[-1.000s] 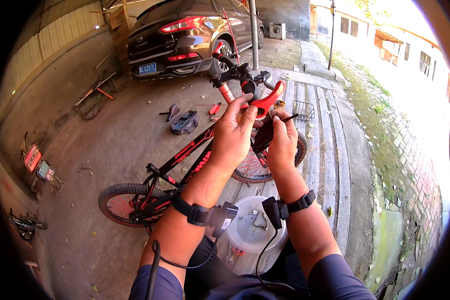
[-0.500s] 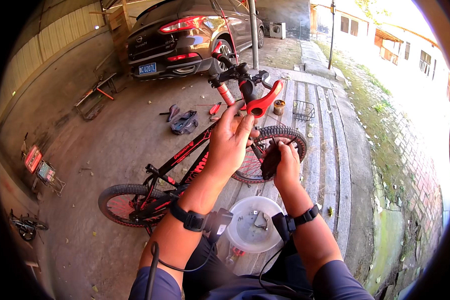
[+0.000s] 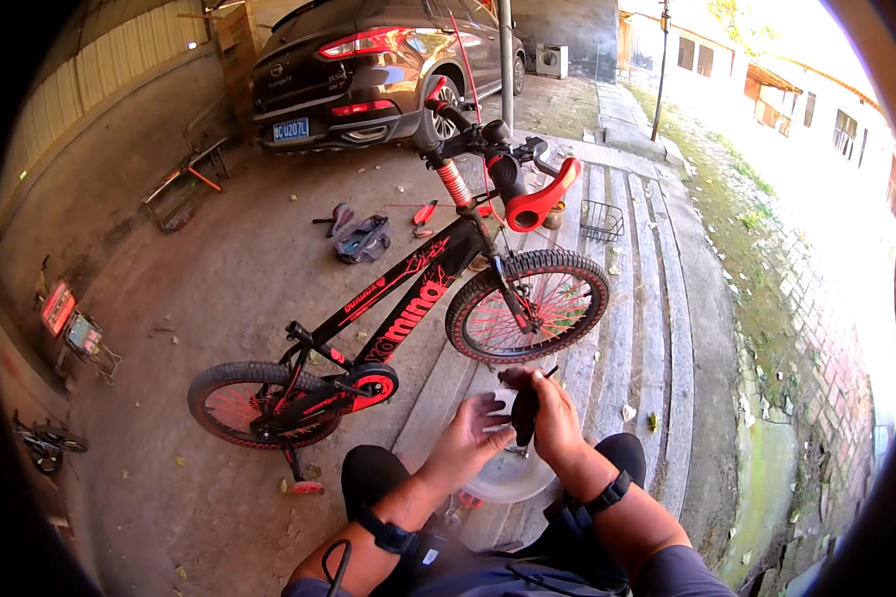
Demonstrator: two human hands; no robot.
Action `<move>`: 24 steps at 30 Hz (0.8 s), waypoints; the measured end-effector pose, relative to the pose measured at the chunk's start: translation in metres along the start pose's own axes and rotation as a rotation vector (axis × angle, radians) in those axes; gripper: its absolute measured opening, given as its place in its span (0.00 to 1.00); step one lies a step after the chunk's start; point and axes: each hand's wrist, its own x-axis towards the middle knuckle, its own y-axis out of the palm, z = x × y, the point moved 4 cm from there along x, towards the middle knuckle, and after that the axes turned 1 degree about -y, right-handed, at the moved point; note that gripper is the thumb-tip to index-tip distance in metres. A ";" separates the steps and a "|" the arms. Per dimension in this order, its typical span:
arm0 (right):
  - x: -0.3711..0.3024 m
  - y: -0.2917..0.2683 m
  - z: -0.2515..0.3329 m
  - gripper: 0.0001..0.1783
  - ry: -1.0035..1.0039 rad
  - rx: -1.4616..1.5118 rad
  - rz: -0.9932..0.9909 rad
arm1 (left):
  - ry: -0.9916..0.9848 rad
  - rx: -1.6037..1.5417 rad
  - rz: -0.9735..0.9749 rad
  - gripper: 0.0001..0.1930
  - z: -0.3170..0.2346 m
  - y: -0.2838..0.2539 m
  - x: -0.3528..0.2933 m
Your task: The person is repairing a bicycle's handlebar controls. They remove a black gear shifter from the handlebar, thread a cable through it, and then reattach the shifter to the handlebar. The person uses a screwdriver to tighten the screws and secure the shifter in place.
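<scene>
My right hand (image 3: 558,428) is closed round a dark rag (image 3: 525,410), with a thin black tip sticking out by the thumb. Beside it my left hand (image 3: 466,438) has its fingers apart, close to the rag; whether they touch it I cannot tell. Both hands are above a translucent white basin (image 3: 508,490), largely hidden by the hands and arms. In front of me a black and red bicycle (image 3: 408,298) stands upright, its handlebar ending in a red bar end (image 3: 548,204) at the right.
A car (image 3: 368,80) is parked behind the bicycle. On the floor lie a dark bag (image 3: 363,240), a bicycle saddle (image 3: 336,218) and a small red part (image 3: 425,213). A wire basket (image 3: 601,221) and a rusty tin (image 3: 555,214) stand beyond the front wheel.
Both hands have come down and back from the handlebar to above the basin, the right one still holding the rag. The bicycle is now less covered by my arms.
</scene>
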 end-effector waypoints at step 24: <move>0.081 0.030 0.098 0.31 0.300 -0.269 0.327 | -0.486 0.224 0.080 0.21 -0.103 -0.047 0.070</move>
